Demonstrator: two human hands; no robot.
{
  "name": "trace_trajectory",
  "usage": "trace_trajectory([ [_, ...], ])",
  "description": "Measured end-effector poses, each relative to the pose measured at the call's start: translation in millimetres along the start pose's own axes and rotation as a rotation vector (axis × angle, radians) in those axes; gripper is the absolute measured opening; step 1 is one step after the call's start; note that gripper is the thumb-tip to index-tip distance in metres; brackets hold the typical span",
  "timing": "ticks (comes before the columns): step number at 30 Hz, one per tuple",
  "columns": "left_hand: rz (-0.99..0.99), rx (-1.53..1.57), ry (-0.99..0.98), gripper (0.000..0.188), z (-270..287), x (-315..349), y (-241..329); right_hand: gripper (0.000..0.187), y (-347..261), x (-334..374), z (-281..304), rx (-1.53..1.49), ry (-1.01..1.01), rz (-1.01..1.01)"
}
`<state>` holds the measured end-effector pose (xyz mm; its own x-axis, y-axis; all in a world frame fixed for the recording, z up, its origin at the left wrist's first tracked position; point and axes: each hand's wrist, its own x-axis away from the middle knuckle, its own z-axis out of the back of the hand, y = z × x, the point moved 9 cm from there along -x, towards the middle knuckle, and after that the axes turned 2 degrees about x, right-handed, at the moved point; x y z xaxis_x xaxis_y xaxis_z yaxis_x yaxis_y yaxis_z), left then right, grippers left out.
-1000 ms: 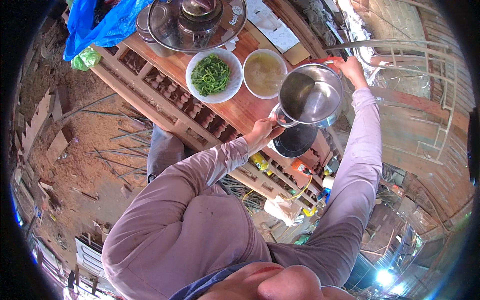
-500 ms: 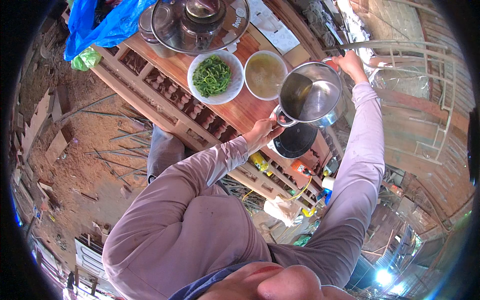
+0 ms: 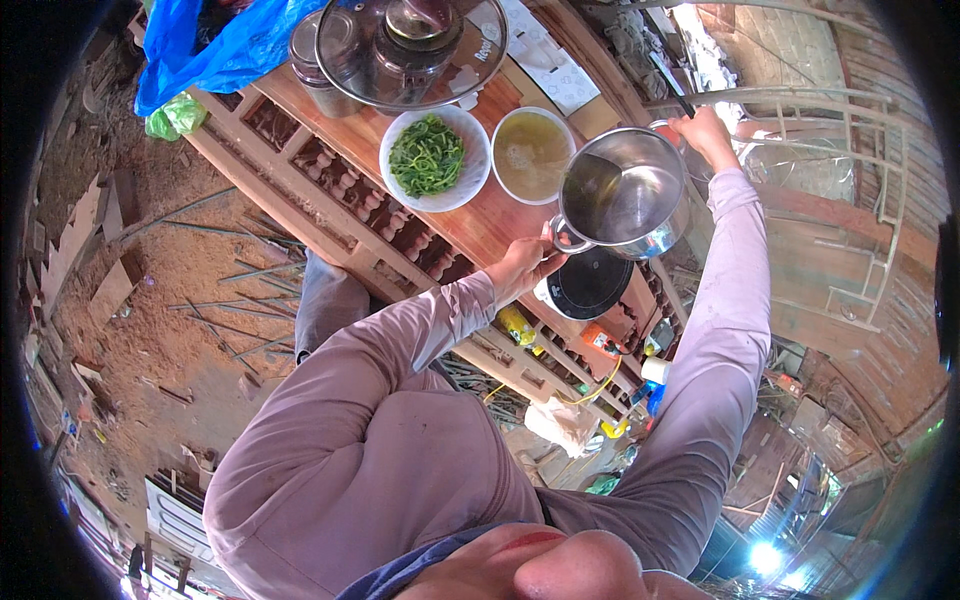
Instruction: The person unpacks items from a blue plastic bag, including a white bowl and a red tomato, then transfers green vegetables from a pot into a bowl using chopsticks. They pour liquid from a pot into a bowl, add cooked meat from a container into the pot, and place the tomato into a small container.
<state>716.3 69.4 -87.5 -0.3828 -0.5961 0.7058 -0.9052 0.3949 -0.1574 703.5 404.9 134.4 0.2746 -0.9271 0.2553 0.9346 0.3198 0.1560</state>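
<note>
A shiny steel pot [image 3: 648,205] is held tilted over the table, its open mouth facing me. My left hand [image 3: 525,265] grips the looped handle on its near left side. On the far right side, my right hand [image 3: 708,138] is closed at the other handle, which is mostly hidden. A dark-handled, long thin utensil [image 3: 684,102] sticks out from that hand; its kind is unclear. Just left of the pot stands a white bowl of yellowish broth [image 3: 532,155]. Beside it is a white bowl of cooked greens [image 3: 428,163]. A round black cooktop [image 3: 590,283] lies below the pot.
A glass lid [image 3: 411,50] rests at the back of the wooden table [image 3: 465,217], next to a lidded steel container [image 3: 318,70]. Blue plastic [image 3: 185,55] hangs at the far left. An orange box-shaped thing [image 3: 600,338] with a yellow cord is near the cooktop.
Both hands keep hold of the pot, which has barely moved. The whole view has shifted slightly, and more of the utensil shows beyond my right hand.
</note>
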Motion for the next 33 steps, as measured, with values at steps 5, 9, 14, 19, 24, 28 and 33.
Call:
trace_trajectory([
  [5,-0.04,0.009,-0.023,0.023,-2.3,5.0,3.9,0.043,3.1,7.2,5.0,0.031,-0.009,-0.049],
  [9,-0.042,0.013,-0.058,0.024,1.0,1.1,2.7,0.04,-12.7,14.9,11.2,0.024,-0.026,-0.034],
  [14,-0.015,0.028,-0.066,0.021,0.3,7.0,3.6,0.035,-21.0,16.4,14.7,0.042,-0.038,-0.03],
  [19,0.015,0.038,-0.084,0.021,4.4,2.2,4.7,0.037,-30.1,17.0,20.2,0.033,-0.037,-0.042],
  [24,-0.008,0.031,-0.04,0.019,2.4,14.2,11.2,0.039,-21.9,14.8,19.8,0.044,0.007,-0.051],
  [28,-0.093,-0.001,-0.044,0.023,7.0,14.0,26.1,0.04,-12.5,20.7,17.8,-0.033,0.006,0.008],
  [33,-0.289,-0.191,0.066,0.029,9.8,33.3,53.9,0.039,67.8,45.5,-24.3,-0.432,0.004,-0.126],
])
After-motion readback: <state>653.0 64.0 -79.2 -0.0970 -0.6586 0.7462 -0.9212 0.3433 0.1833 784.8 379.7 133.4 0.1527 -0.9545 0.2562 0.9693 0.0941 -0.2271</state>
